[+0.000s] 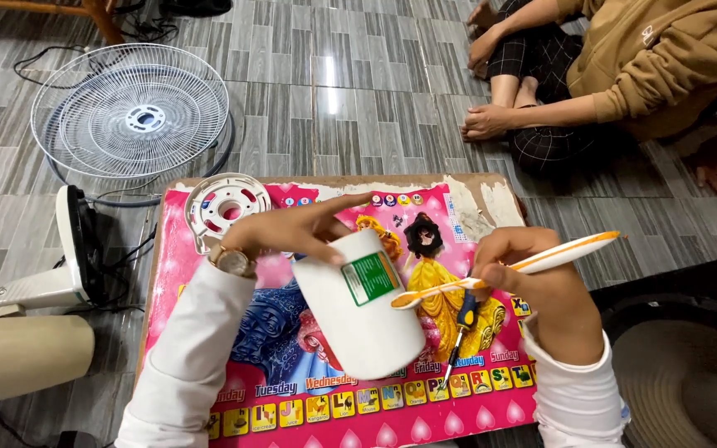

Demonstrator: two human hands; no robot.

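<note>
Glossy pink board [325, 415] | left hand [292, 232] grips smooth white cylinder [358, 319] | right hand [533, 282] pinches toothbrush [508, 270]

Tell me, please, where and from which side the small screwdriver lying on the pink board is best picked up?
Grip the screwdriver by its blue-and-yellow handle, coming from above. The handle is its thick end, though the right hand hovers over it; the thin shaft points down toward the board's near edge.

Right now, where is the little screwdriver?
In the head view, the screwdriver lies on the pink picture board, just below the right hand, right of the white tub held by the left hand.
</note>
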